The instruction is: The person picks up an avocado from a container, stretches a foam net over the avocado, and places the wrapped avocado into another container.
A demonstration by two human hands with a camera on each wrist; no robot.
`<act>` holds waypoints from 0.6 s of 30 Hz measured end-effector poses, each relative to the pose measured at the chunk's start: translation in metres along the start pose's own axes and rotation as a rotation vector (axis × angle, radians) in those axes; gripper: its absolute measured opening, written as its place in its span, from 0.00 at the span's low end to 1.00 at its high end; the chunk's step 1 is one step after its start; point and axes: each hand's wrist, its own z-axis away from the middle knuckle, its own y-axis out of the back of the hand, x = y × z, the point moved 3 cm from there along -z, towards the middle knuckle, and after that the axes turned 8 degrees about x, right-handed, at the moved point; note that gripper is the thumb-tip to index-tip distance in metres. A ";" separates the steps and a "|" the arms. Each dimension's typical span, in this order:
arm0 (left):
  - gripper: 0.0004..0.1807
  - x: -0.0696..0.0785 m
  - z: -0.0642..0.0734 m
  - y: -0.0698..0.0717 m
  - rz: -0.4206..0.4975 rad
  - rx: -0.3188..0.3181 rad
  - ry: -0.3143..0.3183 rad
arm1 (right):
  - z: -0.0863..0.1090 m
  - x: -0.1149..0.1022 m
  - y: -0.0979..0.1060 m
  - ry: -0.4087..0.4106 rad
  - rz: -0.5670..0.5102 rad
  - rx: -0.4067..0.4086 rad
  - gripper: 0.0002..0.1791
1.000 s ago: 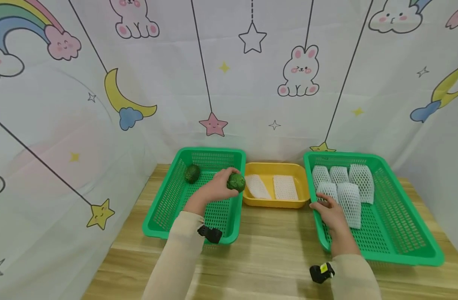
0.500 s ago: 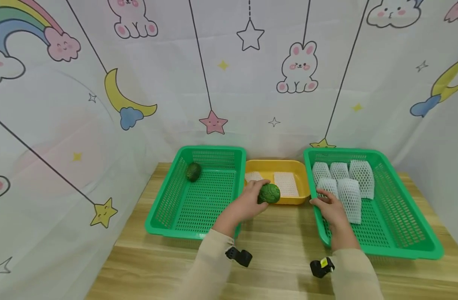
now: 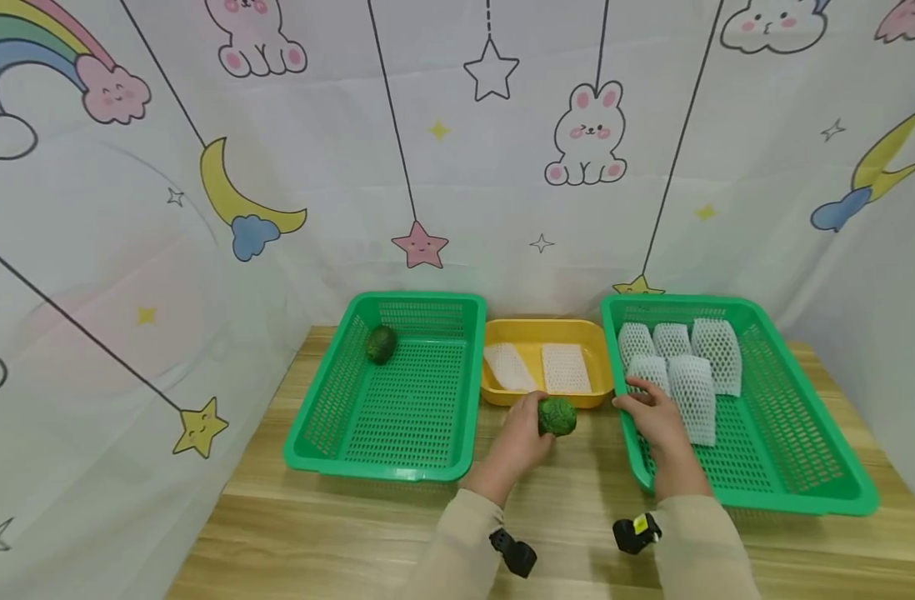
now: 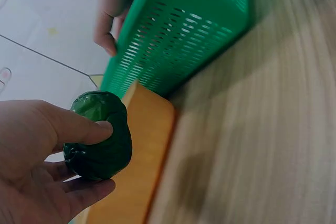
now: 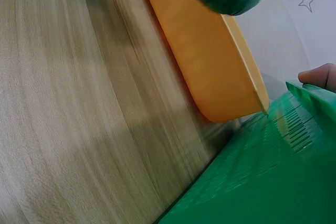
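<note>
My left hand [image 3: 519, 439] holds a glossy, bumpy green avocado [image 3: 557, 416] between thumb and fingers, over the table just in front of the yellow tray [image 3: 547, 400]. In the left wrist view the thumb lies across the side of the avocado [image 4: 100, 145]. My right hand [image 3: 658, 423] grips the left rim of the right green basket [image 3: 795, 500]. Inside that basket, several white foam net sleeves [image 3: 692, 400] stand grouped at its left and back. A second dark avocado [image 3: 381, 344] lies in the back left corner of the left green basket [image 3: 382, 471].
Two flat white foam nets [image 3: 566, 369] lie in the yellow tray between the baskets. Everything stands on a wood-grain table [image 3: 315, 533]. A white cloth [image 3: 337, 150] printed with cartoon figures hangs behind and at the sides.
My left hand has carried the avocado out from over the left basket, rightward and toward me, to in front of the yellow tray. The right hand stays on the basket rim.
</note>
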 end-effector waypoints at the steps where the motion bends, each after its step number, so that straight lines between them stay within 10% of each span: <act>1: 0.29 -0.003 0.000 -0.003 0.008 -0.002 0.006 | 0.000 0.000 0.000 0.000 0.000 0.003 0.34; 18: 0.31 -0.035 -0.004 -0.033 -0.042 -0.061 0.045 | 0.000 0.000 0.000 -0.015 -0.020 0.006 0.34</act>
